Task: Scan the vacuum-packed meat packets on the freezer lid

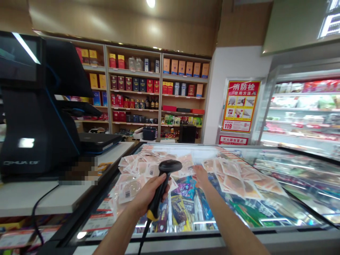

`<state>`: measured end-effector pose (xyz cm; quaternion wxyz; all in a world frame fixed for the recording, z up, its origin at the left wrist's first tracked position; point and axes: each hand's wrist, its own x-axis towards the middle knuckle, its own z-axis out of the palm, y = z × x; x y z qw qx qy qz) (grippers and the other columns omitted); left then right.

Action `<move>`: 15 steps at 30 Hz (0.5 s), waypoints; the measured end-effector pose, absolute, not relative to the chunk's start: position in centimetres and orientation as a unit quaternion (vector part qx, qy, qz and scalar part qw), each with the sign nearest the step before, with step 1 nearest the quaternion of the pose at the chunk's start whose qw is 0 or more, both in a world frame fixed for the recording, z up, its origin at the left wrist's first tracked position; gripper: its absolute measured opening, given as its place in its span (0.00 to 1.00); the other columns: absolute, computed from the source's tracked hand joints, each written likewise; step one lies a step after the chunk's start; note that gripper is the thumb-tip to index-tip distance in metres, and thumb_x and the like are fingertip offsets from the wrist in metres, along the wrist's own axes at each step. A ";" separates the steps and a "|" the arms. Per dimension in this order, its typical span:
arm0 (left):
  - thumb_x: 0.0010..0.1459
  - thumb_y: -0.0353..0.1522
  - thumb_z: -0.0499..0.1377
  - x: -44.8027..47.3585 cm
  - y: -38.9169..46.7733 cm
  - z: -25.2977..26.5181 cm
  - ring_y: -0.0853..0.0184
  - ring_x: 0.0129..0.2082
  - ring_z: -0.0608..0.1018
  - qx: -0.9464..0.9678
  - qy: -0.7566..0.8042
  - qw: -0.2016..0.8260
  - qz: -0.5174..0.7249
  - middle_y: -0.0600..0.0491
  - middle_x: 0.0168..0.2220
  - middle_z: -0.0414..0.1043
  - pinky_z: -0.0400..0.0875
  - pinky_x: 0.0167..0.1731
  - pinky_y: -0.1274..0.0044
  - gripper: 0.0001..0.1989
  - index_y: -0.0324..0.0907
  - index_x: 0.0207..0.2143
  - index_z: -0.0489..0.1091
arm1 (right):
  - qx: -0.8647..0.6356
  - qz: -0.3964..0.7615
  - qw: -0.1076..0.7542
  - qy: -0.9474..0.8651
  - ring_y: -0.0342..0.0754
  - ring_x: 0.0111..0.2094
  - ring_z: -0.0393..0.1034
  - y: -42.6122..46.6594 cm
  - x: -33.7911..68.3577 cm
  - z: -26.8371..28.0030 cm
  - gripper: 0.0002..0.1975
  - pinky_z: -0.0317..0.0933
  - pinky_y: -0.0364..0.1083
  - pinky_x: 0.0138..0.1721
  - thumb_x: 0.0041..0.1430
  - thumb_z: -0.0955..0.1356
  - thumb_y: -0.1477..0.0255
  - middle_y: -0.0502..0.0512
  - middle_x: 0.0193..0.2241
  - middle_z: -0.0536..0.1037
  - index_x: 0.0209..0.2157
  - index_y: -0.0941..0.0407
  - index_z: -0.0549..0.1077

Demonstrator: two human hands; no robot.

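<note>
My left hand [155,189] is wrapped round the grip of a black and yellow handheld barcode scanner [170,165], its head tilted to the right and its cable hanging down. Just right of the scanner, my right hand [200,177] pinches the edge of a clear flat packet [187,166]; its fingertips are partly hidden. A pile of similar clear packets [131,187] lies on the left of the glass top, some with barcode labels. To the right of my right hand is another pile of packets [231,175] with pale brown contents.
Under the glass top of the freezer [212,226] lie colourful bags. A black checkout terminal [34,124] stands on the white counter [111,156] at left. Shelves of boxes [135,85] line the back wall. A refrigerated display [302,106] is at far right.
</note>
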<state>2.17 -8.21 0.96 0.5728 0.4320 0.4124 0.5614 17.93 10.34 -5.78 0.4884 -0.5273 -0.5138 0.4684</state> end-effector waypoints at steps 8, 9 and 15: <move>0.47 0.43 0.52 3.7 -7.4 0.9 0.76 0.14 0.65 0.445 0.420 0.586 0.532 0.57 0.18 0.63 0.55 0.15 0.82 0.16 0.38 0.28 0.62 | -0.522 0.463 0.512 -0.501 0.40 0.22 0.63 11.0 19.0 -6.1 0.12 0.60 0.41 0.25 0.45 0.59 0.63 0.51 0.26 0.70 0.30 0.55 0.63; 0.47 0.43 0.53 3.9 -7.3 0.9 0.76 0.14 0.64 0.446 0.417 0.588 0.531 0.57 0.17 0.63 0.55 0.14 0.82 0.16 0.38 0.28 0.62 | -0.522 0.459 0.513 -0.504 0.40 0.22 0.63 11.0 19.1 -6.2 0.12 0.60 0.41 0.25 0.45 0.59 0.63 0.50 0.26 0.70 0.31 0.55 0.63; 0.46 0.44 0.53 4.3 -6.8 0.9 0.76 0.14 0.64 0.444 0.400 0.595 0.538 0.57 0.17 0.63 0.54 0.14 0.82 0.17 0.38 0.28 0.63 | -0.533 0.404 0.513 -0.538 0.42 0.23 0.65 11.5 19.6 -6.5 0.14 0.61 0.41 0.24 0.46 0.57 0.62 0.52 0.24 0.70 0.30 0.56 0.63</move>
